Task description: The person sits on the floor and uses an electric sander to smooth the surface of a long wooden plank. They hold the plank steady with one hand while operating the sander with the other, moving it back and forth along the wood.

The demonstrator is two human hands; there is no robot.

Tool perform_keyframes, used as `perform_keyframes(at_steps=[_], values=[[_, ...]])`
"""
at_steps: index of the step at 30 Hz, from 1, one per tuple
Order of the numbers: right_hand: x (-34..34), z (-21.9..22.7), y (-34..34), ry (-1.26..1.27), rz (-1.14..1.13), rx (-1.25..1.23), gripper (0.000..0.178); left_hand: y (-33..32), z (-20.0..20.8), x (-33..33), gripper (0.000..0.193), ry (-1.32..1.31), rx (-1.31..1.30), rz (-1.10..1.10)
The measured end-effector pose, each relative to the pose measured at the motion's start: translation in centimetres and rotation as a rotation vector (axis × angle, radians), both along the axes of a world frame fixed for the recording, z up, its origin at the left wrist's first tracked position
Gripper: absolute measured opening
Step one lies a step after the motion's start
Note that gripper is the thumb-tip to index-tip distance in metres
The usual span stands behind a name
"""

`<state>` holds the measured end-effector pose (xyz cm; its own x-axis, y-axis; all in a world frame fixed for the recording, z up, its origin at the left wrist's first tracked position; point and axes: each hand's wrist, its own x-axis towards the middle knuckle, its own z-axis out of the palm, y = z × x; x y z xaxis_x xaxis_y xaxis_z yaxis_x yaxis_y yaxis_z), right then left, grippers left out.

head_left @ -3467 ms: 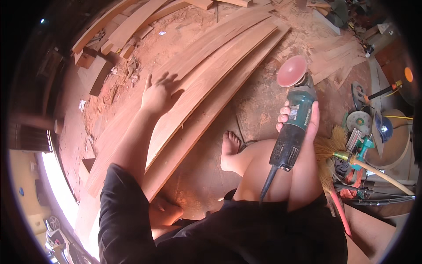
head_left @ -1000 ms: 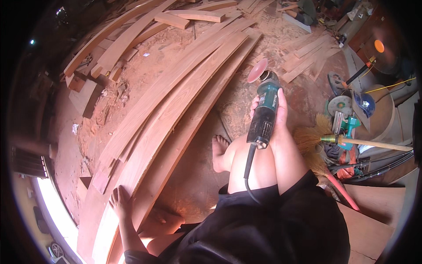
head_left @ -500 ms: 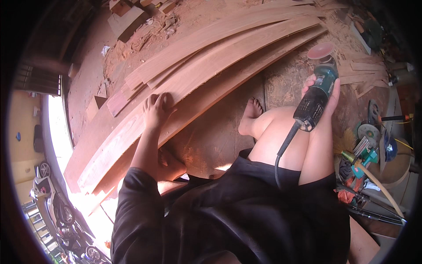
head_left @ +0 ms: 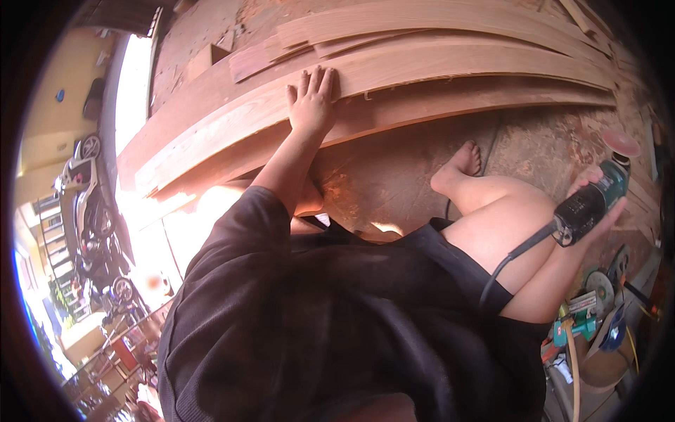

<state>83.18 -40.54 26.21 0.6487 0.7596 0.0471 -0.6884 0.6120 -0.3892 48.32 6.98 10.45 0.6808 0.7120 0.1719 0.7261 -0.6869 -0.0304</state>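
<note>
A long curved wooden board (head_left: 450,63) lies before me on other boards. My left hand (head_left: 313,102) rests flat on its near edge, fingers spread toward the far side. Off to the right, my right hand (head_left: 610,214) is wrapped round the body of a teal and black angle grinder (head_left: 594,200). A reddish round disc (head_left: 621,143) sits at the grinder's far end, clear of the boards. Its black cord (head_left: 517,253) runs back over my right thigh. Part of the right palm is hidden under the tool.
More curved boards (head_left: 394,21) are stacked beyond. A wood block (head_left: 205,60) lies at the far left. My bare foot (head_left: 460,165) is on the floor below the boards. Tools, with a grey disc (head_left: 600,292) among them, crowd the lower right. Motorbikes (head_left: 88,211) stand outside at left.
The view has swung left, so boards and grinder appear farther right. My left hand stays on the board, its fingers now more spread. The right hand still holds the grinder.
</note>
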Motion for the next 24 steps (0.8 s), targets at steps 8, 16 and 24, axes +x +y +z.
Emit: perform_keyframes(at_steps=[8, 16, 24], values=[[2.3, -1.7, -1.0, -0.073, 0.090, 0.050, 0.077, 3.0, 1.7, -11.7, 0.091, 0.165, -0.114, 0.357], [1.8, -0.6, 2.5, -0.116, 0.175, -0.007, 0.080, 2.0, 0.2, -14.7, 0.072, 0.001, 0.015, 0.230], [-3.7, 3.0, 7.0, -0.003, 0.171, -0.026, 0.074, 2.1, 3.7, -11.7, 0.065, -0.021, 0.078, 0.020]])
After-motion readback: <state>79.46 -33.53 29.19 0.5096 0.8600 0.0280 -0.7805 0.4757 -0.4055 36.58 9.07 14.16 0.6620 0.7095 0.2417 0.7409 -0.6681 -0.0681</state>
